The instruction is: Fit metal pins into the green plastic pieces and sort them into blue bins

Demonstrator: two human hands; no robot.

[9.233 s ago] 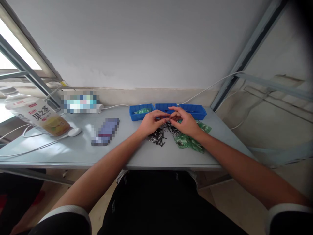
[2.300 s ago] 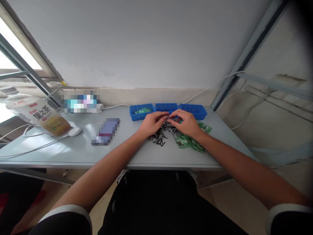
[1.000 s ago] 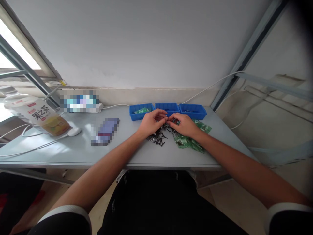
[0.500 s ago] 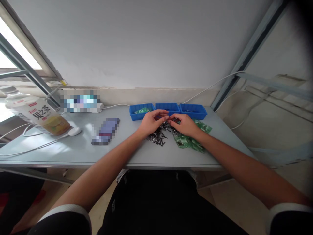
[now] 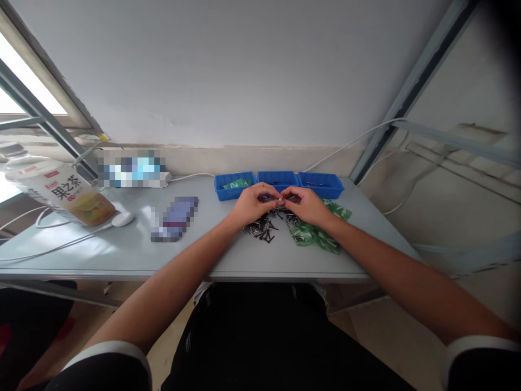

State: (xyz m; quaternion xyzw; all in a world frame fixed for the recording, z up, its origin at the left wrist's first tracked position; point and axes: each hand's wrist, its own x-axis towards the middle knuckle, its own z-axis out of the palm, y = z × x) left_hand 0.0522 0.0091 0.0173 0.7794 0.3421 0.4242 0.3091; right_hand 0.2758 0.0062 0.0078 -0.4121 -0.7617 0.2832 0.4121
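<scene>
My left hand [image 5: 251, 205] and my right hand [image 5: 306, 206] meet fingertip to fingertip above a pile of small dark metal parts [image 5: 262, 228] on the grey table [image 5: 122, 252]. Both hands are pinched shut on a tiny pale piece [image 5: 280, 201] held between them; I cannot make out what it is. Green plastic bags [image 5: 315, 238] lie under and beside my right hand. Just behind the hands stand three blue trays [image 5: 279, 178] in a row; the left one holds something green.
A bottle with a yellow label [image 5: 61, 193] lies at the far left beside a white mouse [image 5: 122, 219] and white cables [image 5: 49, 250]. A blurred flat object [image 5: 175, 218] lies left of centre. A power strip [image 5: 130, 169] sits by the wall. Metal frame posts [image 5: 411, 87] rise at the right.
The hands have stayed over the pile. Their fingertips have drawn closer together and now pinch a small pale piece between them.
</scene>
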